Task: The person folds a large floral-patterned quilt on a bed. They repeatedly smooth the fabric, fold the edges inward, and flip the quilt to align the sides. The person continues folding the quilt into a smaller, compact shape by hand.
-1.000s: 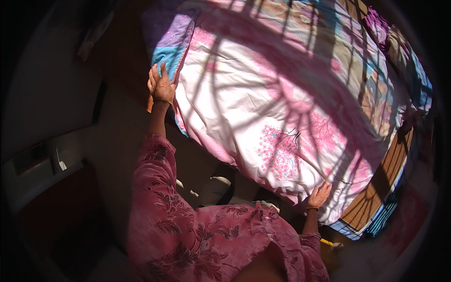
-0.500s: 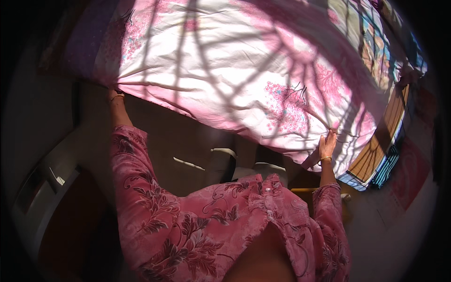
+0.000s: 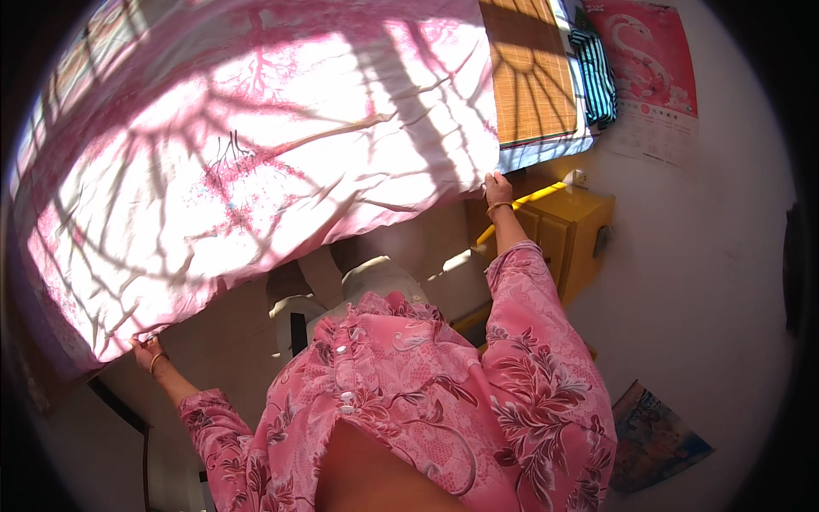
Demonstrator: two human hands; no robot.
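Observation:
A pink and white quilt (image 3: 333, 183), printed with blossom branches, lies spread over the bed and falls over its near side. My left hand (image 3: 148, 351) pinches the quilt's near edge toward its left end. Farther up and to the right, my right hand (image 3: 497, 189) grips the corner beside the bare mat. Creases run across the cloth between the two hands, and barred shadows lie over it.
A bamboo mat (image 3: 531, 77) shows at the bed's right end, next to a striped blue and black cloth (image 3: 595, 78). Below stands a yellow wooden cabinet (image 3: 573, 226) with a yellow bar (image 3: 539, 194). A red poster (image 3: 641, 64) hangs on the wall.
The view has turned to the right, bringing the cabinet and wall into sight. My right hand has shifted to the quilt's right corner, uncovering more mat. Both hands still hold the edge.

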